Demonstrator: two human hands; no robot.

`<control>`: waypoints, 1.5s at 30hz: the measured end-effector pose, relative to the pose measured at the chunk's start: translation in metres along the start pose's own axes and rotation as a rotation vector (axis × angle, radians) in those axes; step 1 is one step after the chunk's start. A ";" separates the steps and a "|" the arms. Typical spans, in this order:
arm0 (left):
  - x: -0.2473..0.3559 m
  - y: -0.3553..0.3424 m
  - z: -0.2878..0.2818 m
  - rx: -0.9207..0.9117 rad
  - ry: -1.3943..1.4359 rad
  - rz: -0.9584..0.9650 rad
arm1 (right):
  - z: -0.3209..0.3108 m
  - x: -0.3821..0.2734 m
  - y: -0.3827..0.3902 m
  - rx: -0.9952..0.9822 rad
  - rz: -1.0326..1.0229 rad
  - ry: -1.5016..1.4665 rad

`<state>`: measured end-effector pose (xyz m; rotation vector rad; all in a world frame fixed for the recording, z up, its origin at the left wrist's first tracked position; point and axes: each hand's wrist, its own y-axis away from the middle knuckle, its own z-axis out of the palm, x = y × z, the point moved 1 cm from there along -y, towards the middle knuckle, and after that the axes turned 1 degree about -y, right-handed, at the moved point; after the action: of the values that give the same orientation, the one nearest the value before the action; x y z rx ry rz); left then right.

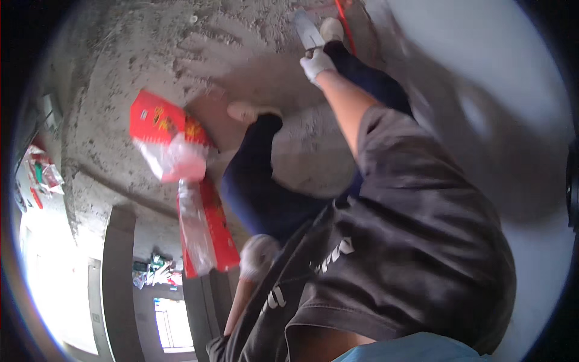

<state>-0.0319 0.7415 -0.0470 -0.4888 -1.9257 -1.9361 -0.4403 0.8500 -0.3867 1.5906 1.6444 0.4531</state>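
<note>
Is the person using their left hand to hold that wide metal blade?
No, the white-gloved right hand grips the metal blade by its handle end, while the left hand is well apart from it.

The person wears a charcoal short-sleeved shirt bearing white lettering, navy trousers, beige shoes and white gloves.

From here I see white lettering on the dark shirt beside the left hand, broken by folds, and yellow characters on the red package beyond that hand, too blurred for me to read.
</note>
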 end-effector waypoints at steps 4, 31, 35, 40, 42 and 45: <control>-0.037 -0.126 -0.048 0.683 -0.426 0.046 | 0.086 0.011 -0.144 0.219 0.117 -0.060; -0.013 -0.300 -0.168 0.688 -0.740 0.460 | 0.078 0.044 -0.295 0.613 -0.049 0.151; -0.020 -0.300 -0.173 0.669 -0.779 0.454 | 0.087 0.081 -0.292 0.729 0.153 0.062; -0.030 -0.294 -0.173 0.660 -0.751 0.492 | 0.075 0.091 -0.302 0.728 0.238 0.038; -0.033 -0.291 -0.171 0.667 -0.753 0.487 | 0.059 0.094 -0.313 0.715 0.249 -0.073; -0.037 -0.288 -0.171 0.671 -0.767 0.482 | 0.036 0.100 -0.326 0.675 0.253 0.074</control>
<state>-0.1376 0.5716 -0.3180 -1.4444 -2.4046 -0.7553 -0.6232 0.8867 -0.6747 2.3140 1.7621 0.0718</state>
